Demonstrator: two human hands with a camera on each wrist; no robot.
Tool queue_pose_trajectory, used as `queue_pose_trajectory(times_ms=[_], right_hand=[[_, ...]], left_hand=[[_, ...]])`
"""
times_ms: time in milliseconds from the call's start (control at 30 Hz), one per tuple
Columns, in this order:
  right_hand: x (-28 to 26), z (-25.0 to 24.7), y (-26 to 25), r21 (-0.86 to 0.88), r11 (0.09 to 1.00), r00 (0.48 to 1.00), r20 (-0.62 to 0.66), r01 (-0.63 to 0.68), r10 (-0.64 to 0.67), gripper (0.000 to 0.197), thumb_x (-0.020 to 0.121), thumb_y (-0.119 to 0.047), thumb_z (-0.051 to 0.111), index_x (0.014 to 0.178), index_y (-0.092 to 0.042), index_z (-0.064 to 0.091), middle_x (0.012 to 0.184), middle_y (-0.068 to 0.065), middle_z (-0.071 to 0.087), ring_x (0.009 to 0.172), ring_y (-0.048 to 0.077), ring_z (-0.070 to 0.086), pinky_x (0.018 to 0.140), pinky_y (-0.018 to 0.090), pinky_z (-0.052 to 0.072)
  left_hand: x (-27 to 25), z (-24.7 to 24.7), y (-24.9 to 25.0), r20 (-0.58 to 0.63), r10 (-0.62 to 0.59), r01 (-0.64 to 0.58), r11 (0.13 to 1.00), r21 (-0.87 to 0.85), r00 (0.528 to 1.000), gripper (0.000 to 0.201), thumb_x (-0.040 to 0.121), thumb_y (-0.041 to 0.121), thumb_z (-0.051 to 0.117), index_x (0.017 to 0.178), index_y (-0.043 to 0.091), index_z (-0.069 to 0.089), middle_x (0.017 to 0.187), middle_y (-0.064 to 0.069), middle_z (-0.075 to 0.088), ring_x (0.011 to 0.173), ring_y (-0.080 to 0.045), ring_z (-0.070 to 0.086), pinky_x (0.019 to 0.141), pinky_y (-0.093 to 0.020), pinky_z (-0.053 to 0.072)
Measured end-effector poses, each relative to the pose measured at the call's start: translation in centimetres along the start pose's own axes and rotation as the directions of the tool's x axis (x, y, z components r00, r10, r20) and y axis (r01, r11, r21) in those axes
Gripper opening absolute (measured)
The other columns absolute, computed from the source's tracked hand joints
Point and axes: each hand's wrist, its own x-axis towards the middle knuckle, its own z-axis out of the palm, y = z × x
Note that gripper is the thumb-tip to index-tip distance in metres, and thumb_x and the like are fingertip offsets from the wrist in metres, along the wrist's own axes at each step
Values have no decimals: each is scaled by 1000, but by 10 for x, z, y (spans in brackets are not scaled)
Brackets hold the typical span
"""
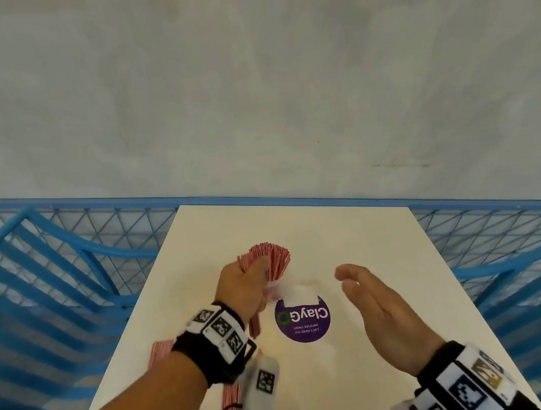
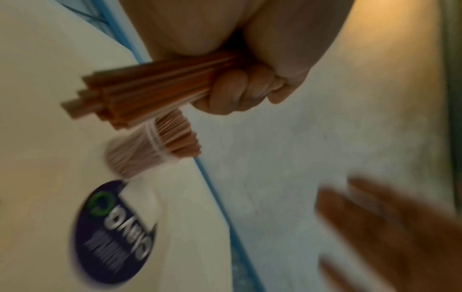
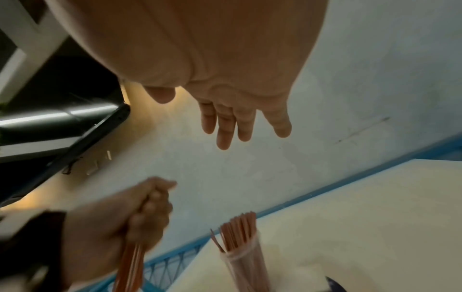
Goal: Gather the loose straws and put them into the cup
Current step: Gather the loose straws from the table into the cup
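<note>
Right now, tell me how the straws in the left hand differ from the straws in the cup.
The straws in the left hand are gripped in a fist and held in the air beside the cup; the straws in the cup stand upright, untouched. The hand's bundle looks smaller than the cup's. Both are red-and-white striped.

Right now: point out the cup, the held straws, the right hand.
cup (image 3: 246,268), right wrist view, clear wall below the rim
held straws (image 2: 140,94), left wrist view, mid-bundle
right hand (image 1: 380,310), head view, palm
</note>
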Motion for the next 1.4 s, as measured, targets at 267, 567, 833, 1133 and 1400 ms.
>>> queue_pose_trajectory(times_ms=[267, 567, 833, 1133, 1400], right_hand=[[-16, 7, 62, 42, 976, 975, -57, -214, 216, 38, 81, -60, 40, 109, -41, 55, 117, -28, 57, 115, -9, 47, 102, 21, 33], [-7, 4, 87, 82, 965, 945, -195, -251, 262, 61, 56, -74, 33, 106, -47, 54, 107, -47, 50, 107, -9, 49, 92, 20, 32], [9, 11, 94, 13, 958, 938, -200, -287, 283, 40, 56, -75, 30, 96, -80, 33, 109, -56, 39, 116, 11, 48, 112, 41, 26], [7, 19, 96, 30, 968, 945, -213, -248, 249, 52, 57, -74, 34, 100, -56, 55, 109, -45, 51, 112, 15, 57, 92, 26, 35], [-4, 32, 88, -96, 956, 959, -88, -277, 269, 73, 54, -92, 31, 107, -47, 55, 114, -20, 56, 111, 5, 48, 91, 21, 34]], left_hand=[[96, 19, 31, -215, 184, -186, 983, 13, 959, 31, 92, 25, 50, 76, 10, 71, 84, -1, 71, 82, -18, 63, 78, -29, 46], [134, 38, -49, -102, 214, -112, 792, 600, 971, 39, 97, 44, 40, 119, 25, 65, 148, 7, 41, 143, -16, 25, 120, -45, 6], [132, 35, -65, 27, 246, -157, 525, 837, 969, 49, 96, 49, 36, 141, 31, 42, 158, 4, 15, 146, -19, 10, 119, -48, 2], [135, 23, -60, 332, 262, -403, 302, 864, 906, 55, 101, 43, 26, 152, 24, 14, 161, 5, 7, 148, -16, 4, 121, -39, 3], [122, 15, -36, 369, 179, -397, 157, 904, 912, 60, 99, 50, 10, 153, 21, 7, 162, 2, 0, 148, -17, -5, 119, -47, -7]])
